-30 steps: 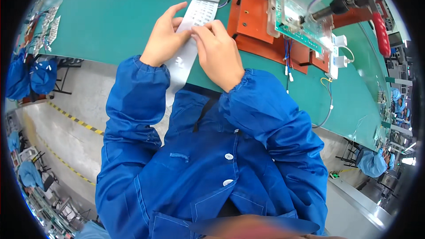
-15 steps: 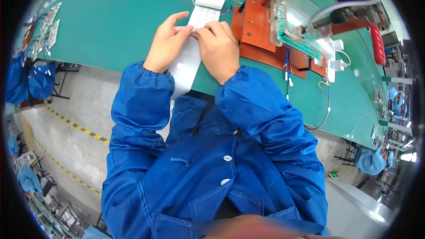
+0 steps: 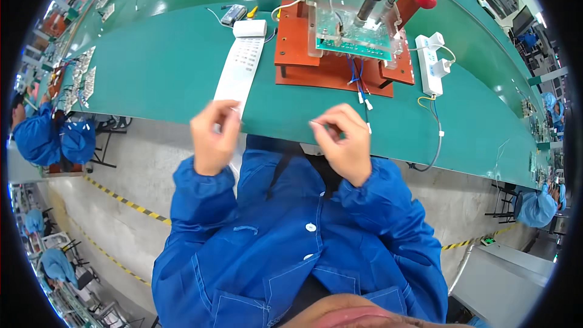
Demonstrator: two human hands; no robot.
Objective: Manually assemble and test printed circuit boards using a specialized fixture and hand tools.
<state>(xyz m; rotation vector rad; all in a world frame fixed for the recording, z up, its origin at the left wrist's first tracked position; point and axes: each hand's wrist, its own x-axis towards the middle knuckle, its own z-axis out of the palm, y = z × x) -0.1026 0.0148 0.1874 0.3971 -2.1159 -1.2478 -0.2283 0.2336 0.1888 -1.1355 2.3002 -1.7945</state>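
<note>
A long white strip of printed labels [image 3: 238, 74] runs from a roll [image 3: 249, 28] on the green table toward the near edge. My left hand [image 3: 212, 140] is at the strip's near end, its fingers curled and its thumb and index tips close together. Whether it grips the strip or something small is hidden. Well to the right, my right hand [image 3: 345, 144] hovers by the table edge in a pinch. Anything between its fingertips is too small to name.
An orange-red press fixture [image 3: 297, 50] holds a green circuit board [image 3: 355, 47] under a clear plate, with wires hanging in front. A white power strip [image 3: 430, 67] stands to its right. A small grey device [image 3: 234, 14] lies behind the roll. People in blue work at the far left and right.
Both hands have left the printed part of the strip, come nearer to me and moved apart. My right hand has gone rightward. The view has shifted, showing more of the fixture.
</note>
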